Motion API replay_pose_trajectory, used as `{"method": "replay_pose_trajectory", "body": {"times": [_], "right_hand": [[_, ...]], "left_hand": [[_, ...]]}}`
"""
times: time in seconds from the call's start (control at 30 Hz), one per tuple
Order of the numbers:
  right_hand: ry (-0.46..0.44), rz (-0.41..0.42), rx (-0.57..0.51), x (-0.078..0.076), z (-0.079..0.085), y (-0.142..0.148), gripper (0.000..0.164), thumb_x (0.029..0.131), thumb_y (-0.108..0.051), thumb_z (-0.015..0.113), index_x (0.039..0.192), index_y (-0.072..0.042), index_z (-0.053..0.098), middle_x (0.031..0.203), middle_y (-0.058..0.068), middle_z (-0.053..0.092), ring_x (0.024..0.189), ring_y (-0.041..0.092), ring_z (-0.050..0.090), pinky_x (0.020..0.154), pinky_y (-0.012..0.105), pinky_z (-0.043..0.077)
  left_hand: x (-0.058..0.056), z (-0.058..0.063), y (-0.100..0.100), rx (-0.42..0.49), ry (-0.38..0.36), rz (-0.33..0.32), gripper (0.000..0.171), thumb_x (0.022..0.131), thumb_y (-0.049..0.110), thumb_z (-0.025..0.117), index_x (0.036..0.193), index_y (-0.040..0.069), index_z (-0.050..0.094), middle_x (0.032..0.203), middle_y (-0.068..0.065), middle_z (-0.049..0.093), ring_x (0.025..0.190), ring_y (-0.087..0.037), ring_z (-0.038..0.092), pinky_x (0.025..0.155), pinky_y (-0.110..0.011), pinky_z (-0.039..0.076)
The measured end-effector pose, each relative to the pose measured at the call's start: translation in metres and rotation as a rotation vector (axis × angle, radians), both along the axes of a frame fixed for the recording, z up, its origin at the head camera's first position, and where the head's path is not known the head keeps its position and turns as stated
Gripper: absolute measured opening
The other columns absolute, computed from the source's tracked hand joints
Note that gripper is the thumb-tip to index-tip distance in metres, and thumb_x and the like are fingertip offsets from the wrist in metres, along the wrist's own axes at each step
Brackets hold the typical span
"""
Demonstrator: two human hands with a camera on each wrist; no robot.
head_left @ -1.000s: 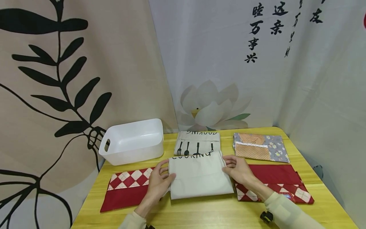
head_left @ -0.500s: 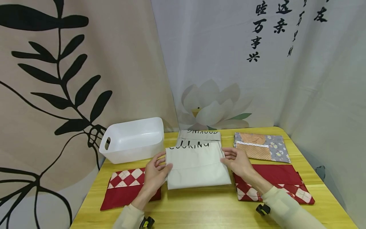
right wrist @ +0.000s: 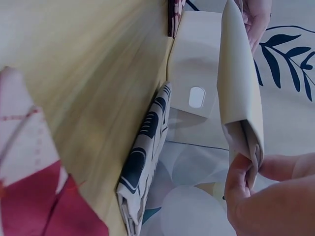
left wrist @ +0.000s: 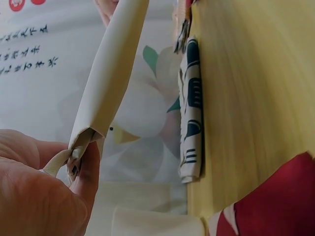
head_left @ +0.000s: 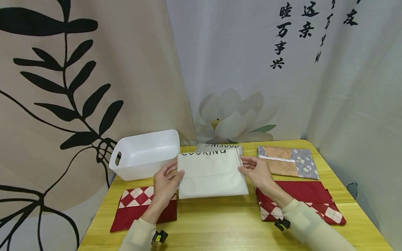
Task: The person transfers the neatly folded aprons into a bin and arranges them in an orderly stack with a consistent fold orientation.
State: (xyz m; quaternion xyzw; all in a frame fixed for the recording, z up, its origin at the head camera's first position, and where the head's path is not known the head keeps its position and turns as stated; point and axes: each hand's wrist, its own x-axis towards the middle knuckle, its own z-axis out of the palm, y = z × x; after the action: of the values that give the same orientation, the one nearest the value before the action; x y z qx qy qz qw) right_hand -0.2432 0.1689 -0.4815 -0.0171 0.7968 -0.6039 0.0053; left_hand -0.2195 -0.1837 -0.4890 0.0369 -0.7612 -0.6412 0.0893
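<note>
A folded cream cloth (head_left: 211, 176) with black "COOKING" lettering along its far edge hangs above the table between both hands. My left hand (head_left: 166, 183) pinches its left edge, thumb on the near face and fingers behind. The right hand (head_left: 259, 174) grips the opposite edge the same way. In both wrist views the cloth is off the tabletop, its folded layers showing at the ends. Behind it lies a second folded cream cloth (head_left: 237, 148) with similar lettering, mostly hidden in the head view; the left wrist view shows dark utensil prints on that cloth (left wrist: 191, 108).
A white plastic bin (head_left: 144, 170) stands at the back left. Folded red checked cloths lie at left (head_left: 135, 212) and right (head_left: 301, 195). An orange and grey floral folded cloth (head_left: 289, 162) is at the back right. Printed curtains surround the yellow wooden table (head_left: 213, 230).
Both hands have raised the folded cream cloth and shifted it slightly left and away from me. It now covers more of the cloth behind. The other cloths and the bin stay put.
</note>
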Motion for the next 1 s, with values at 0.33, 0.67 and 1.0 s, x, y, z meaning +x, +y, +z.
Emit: {"method": "replay_pose_trajectory", "body": {"times": [0.33,0.67,1.0], "right_hand": [[0.030,-0.008,-0.014,-0.009,0.013,-0.014,0.046,0.104,-0.013,0.081,0.148,-0.003,0.072,0.141,0.024,0.075,0.131,0.034,0.071,0.088,0.010,0.058],[0.048,-0.012,-0.036,-0.023,0.022,-0.031,0.044,0.103,-0.011,0.081,0.147,-0.005,0.073,0.135,0.022,0.077,0.122,0.025,0.073,0.086,0.011,0.058],[0.063,0.028,-0.064,-0.035,0.029,-0.048,0.043,0.104,-0.012,0.079,0.146,-0.004,0.073,0.138,0.023,0.075,0.125,0.031,0.072,0.088,0.013,0.059]], "left_hand": [[-0.009,0.012,-0.012,-0.022,0.009,0.026,0.051,0.104,0.013,0.082,0.154,0.010,0.068,0.150,-0.019,0.073,0.130,-0.034,0.079,0.094,-0.024,0.068],[-0.017,0.023,-0.028,-0.040,0.037,0.052,0.049,0.105,0.013,0.081,0.153,0.009,0.069,0.151,-0.019,0.073,0.127,-0.032,0.079,0.087,-0.025,0.070],[-0.026,0.032,-0.046,-0.019,0.050,0.066,0.048,0.105,0.013,0.081,0.151,0.007,0.070,0.150,-0.020,0.073,0.105,0.001,0.078,0.084,-0.020,0.067]]}}
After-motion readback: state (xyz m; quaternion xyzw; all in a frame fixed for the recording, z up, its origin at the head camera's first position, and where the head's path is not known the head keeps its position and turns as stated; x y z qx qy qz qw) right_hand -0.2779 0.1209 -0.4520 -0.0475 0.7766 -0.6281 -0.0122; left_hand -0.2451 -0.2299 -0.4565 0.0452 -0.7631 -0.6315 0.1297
